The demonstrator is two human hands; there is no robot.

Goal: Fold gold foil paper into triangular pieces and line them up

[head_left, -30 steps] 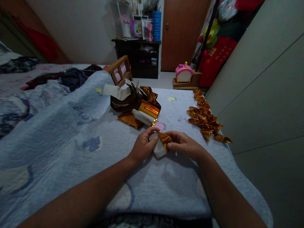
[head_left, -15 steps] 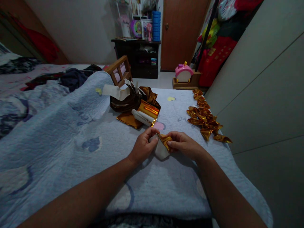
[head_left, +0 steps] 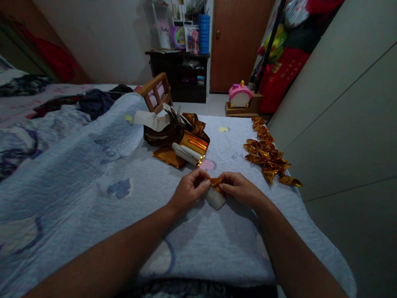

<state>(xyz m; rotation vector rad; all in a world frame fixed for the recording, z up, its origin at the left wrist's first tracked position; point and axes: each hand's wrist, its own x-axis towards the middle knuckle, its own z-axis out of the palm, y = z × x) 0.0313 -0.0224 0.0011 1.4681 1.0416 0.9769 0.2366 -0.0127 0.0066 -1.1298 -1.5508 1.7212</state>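
Observation:
My left hand (head_left: 187, 193) and my right hand (head_left: 240, 189) meet over a small sheet of gold foil paper (head_left: 215, 196) with a white back, lying on the blue quilt (head_left: 93, 182). Both hands pinch it with thumb and fingers, left on its left side, right on its gold upper right corner. The paper is partly folded, white side showing toward me. Just beyond my hands lies a stack of flat gold sheets (head_left: 186, 151) with a white roll on top.
A row of folded gold paper pieces (head_left: 268, 155) runs along the quilt's right edge by a grey wardrobe wall (head_left: 344, 124). A dark bundle of papers (head_left: 164, 128), a wooden frame (head_left: 156, 93), a dark shelf (head_left: 182, 74) and a pink toy (head_left: 239, 94) lie farther back.
The paper has been folded tighter and lies lower and narrower between my fingers. My left thumb has slid inward over it; both hands stay in the same spot.

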